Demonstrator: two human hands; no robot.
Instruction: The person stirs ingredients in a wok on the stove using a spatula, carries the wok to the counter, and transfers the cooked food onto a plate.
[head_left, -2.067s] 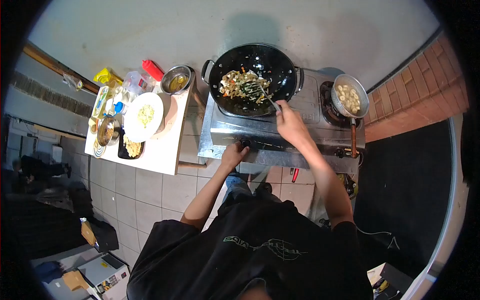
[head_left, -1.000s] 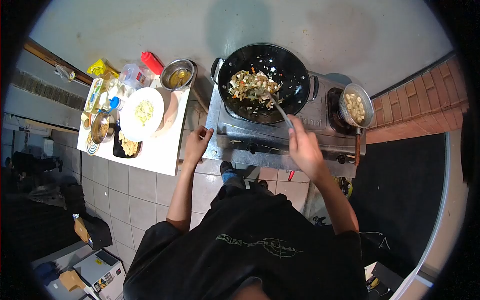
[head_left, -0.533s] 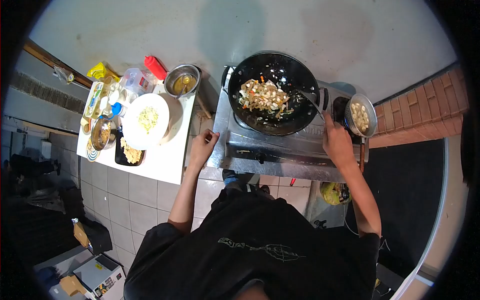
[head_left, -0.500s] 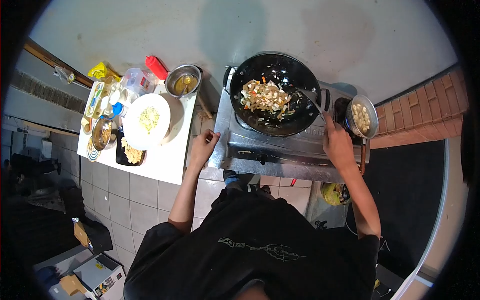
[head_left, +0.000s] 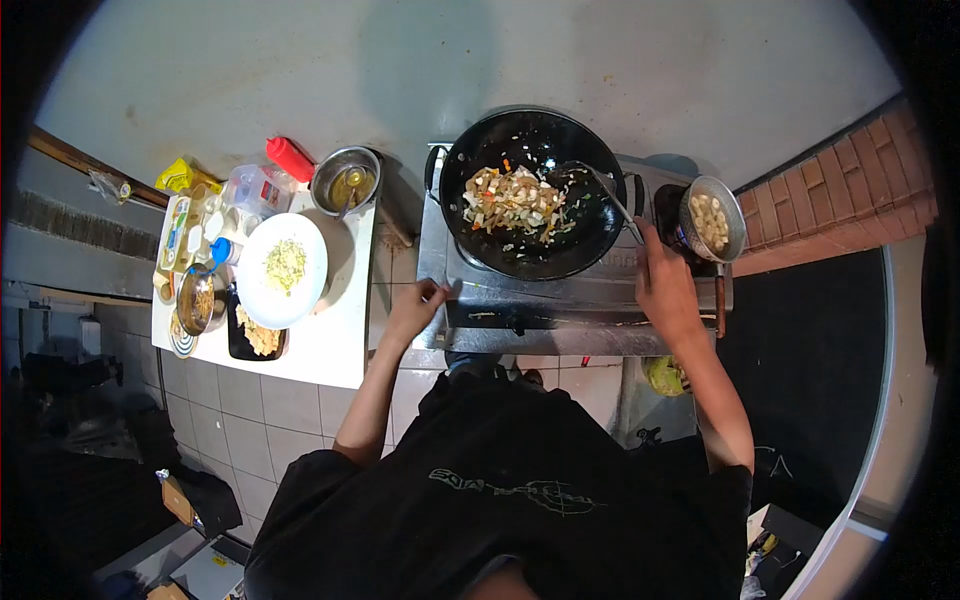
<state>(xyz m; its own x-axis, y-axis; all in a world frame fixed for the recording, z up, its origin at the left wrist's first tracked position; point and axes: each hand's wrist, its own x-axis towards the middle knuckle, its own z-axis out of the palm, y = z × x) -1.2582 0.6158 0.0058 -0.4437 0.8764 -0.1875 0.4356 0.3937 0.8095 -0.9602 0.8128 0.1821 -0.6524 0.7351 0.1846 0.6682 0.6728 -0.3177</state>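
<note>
My right hand (head_left: 668,290) is closed around the handle of a metal spatula (head_left: 617,197). Its head rests inside a black wok (head_left: 592,240), at the right side of a heap of chopped, mixed food (head_left: 515,203). The wok sits on a steel gas stove (head_left: 600,308). By the stove's front left corner is my left hand (head_left: 415,312), fingers curled together, with nothing visible in them. It stays apart from the wok.
Right of the wok stands a metal strainer (head_left: 738,228) with pale pieces. A white table (head_left: 335,345) at left carries a white plate (head_left: 312,290) of chopped food, a metal bowl (head_left: 323,178), a red bottle (head_left: 290,158) and a black tray (head_left: 236,340).
The spatula's head has moved left and away from me within the wok, towards the food. My left hand has come closer to the stove's front edge. The whole view has shifted slightly.
</note>
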